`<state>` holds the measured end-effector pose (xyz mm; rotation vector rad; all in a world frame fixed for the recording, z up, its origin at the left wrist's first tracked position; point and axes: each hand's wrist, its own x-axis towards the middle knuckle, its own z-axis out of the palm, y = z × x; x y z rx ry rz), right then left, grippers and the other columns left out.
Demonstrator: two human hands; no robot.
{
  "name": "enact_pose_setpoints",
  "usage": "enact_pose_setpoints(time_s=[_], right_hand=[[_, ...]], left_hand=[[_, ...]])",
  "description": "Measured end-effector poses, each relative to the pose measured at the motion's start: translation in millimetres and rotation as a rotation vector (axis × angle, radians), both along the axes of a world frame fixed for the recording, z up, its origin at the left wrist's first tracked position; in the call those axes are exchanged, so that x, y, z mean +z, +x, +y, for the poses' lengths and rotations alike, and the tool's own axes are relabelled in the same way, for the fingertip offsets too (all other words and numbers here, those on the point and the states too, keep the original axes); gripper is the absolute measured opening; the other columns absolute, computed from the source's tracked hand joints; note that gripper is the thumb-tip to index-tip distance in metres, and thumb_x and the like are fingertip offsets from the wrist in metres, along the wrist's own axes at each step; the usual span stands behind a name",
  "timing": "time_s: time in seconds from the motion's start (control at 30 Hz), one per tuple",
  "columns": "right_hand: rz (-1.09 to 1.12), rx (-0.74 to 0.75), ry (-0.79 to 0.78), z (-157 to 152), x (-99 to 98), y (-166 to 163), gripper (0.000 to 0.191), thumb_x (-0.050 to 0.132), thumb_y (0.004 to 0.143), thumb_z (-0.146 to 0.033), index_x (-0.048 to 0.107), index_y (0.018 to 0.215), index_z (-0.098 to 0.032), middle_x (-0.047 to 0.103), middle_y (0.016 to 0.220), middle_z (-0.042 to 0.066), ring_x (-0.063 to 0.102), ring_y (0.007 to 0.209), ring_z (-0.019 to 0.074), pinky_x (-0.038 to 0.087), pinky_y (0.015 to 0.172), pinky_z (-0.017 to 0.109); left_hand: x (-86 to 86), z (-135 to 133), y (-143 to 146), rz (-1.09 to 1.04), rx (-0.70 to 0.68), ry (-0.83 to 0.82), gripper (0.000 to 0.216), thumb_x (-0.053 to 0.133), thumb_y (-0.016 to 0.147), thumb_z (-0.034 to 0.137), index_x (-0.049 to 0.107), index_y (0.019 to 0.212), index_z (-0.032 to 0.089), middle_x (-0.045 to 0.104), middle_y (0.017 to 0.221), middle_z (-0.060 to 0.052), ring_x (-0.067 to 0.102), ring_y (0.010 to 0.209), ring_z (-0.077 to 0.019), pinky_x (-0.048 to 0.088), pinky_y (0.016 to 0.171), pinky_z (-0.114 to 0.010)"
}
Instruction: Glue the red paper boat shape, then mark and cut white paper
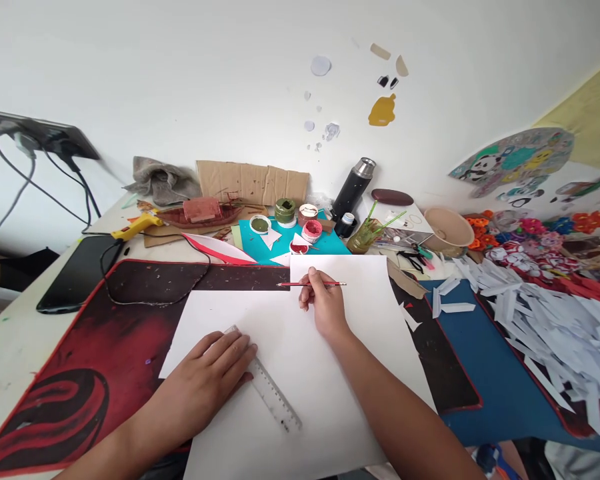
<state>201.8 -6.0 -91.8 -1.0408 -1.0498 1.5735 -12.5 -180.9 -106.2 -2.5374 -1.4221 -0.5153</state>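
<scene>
A large sheet of white paper lies over the desk mat, with a notched upper left corner. My left hand rests on it, fingers closed over a clear plastic ruler. The ruler lies slantwise; its upper end peeks out past the fingers, and its lower part points toward me. Above the upper part of the sheet, my right hand is closed around a red pencil. The pencil is nearly level, with its tip to the left and clear of the paper.
Paint jars stand on a teal sheet at the back, beside a black flask. Left are a model boat, a yellow glue gun and a phone. White paper strips heap up at right.
</scene>
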Motion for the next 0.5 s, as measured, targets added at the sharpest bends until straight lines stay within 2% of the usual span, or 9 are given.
enact_pose_setpoints(time_s=[0.2,0.33,0.43,0.5], right_hand=[[-0.007,0.019,0.015,1.3,7.8,6.2,0.058,0.081,0.085,-0.075,0.069,0.072,-0.019,0.058,0.049,-0.003,0.054,0.041,0.0126,0.038,0.042,0.025],[-0.044,0.029,0.054,8.5,15.7,15.8,0.059,0.081,0.084,-0.075,0.069,0.072,-0.019,0.058,0.049,-0.003,0.054,0.041,0.0127,0.038,0.042,0.025],[-0.067,0.015,0.06,15.1,14.8,21.7,0.06,0.081,0.082,-0.077,0.067,0.071,-0.02,0.057,0.049,-0.003,0.054,0.041,0.0125,0.038,0.042,0.025],[-0.07,0.013,0.046,17.7,11.1,23.6,0.062,0.081,0.081,-0.078,0.067,0.07,-0.019,0.057,0.048,-0.003,0.054,0.041,0.0124,0.037,0.042,0.024]], left_hand=[[10.3,9.1,-4.4,0.063,0.098,0.044,0.034,0.045,0.115,0.029,0.077,0.116,0.017,0.078,0.108,-0.013,0.071,0.098,-0.0296,0.049,0.091,-0.043],[17.5,14.8,-4.7,0.124,0.166,0.026,0.032,0.047,0.114,0.029,0.075,0.104,0.017,0.073,0.095,-0.01,0.067,0.085,-0.0296,0.047,0.082,-0.043],[22.1,19.4,-3.7,0.174,0.225,0.027,0.034,0.047,0.114,0.03,0.072,0.094,0.018,0.069,0.086,-0.007,0.065,0.077,-0.0289,0.045,0.075,-0.043],[23.8,20.5,-2.2,0.18,0.252,0.049,0.036,0.045,0.114,0.03,0.071,0.094,0.018,0.07,0.086,-0.008,0.065,0.077,-0.0286,0.045,0.075,-0.043]])
